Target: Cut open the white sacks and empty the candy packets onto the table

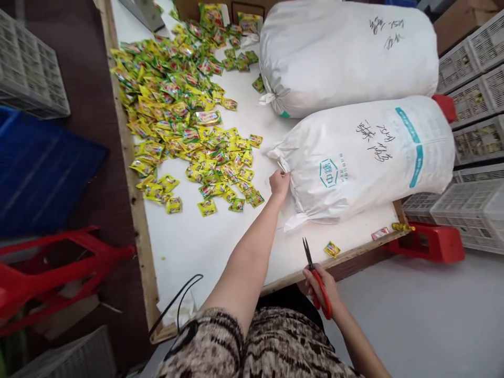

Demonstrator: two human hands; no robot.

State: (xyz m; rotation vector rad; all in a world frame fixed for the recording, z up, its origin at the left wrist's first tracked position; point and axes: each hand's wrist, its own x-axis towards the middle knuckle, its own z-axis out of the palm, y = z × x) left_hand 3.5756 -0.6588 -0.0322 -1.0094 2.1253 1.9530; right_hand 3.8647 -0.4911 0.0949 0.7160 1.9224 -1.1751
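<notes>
1. Head view: the left hand (279,184) reaches across the desk (205,247) and pinches the stitched corner of the near sack (366,157), which lies on its side. The grip seems meant to steady that closed end.
2. The right hand (321,289) is closed around red-handled scissors (307,254), held blades up at the desk's front edge, well apart from the sack.
3. A second sack (346,52) lies behind the first, and loose yellow-green packets (177,110) are heaped to the left, beside both sacks.

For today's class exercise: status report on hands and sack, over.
Left hand on closed end of nearer sack. Right hand holds red scissors, clear of sack. Loose packets beside, nothing between.
</notes>
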